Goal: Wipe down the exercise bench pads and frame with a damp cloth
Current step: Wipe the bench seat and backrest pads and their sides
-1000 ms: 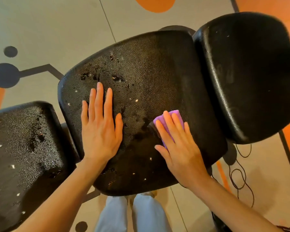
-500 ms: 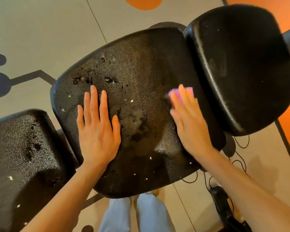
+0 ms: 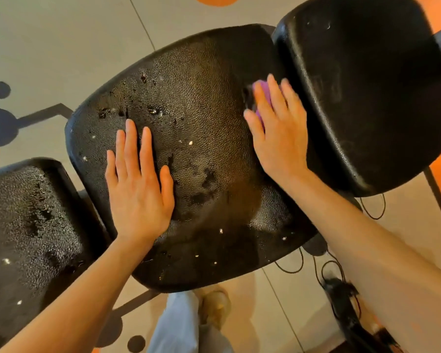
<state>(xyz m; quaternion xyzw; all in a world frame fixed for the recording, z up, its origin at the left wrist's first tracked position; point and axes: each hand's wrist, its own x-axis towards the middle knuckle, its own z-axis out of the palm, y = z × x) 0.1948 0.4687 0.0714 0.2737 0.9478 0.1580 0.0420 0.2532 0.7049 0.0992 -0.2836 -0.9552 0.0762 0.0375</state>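
The black textured middle bench pad (image 3: 201,103) fills the centre, speckled with wet drops and white flecks. My left hand (image 3: 138,182) lies flat on its left half, fingers straight and together. My right hand (image 3: 278,128) presses a purple cloth (image 3: 261,91) flat against the pad's upper right edge, beside the smoother right pad (image 3: 372,93); most of the cloth is hidden under my fingers. A third pad (image 3: 28,225), also wet, sits at the lower left.
Beige floor with orange and dark blue markings surrounds the bench. A black cable (image 3: 323,271) and a dark device (image 3: 341,294) lie on the floor at the lower right. My trouser legs and a shoe (image 3: 214,304) show below the pad.
My right hand has slid the purple cloth from the pad's lower middle up to its upper right edge. My left hand has stayed flat in the same place.
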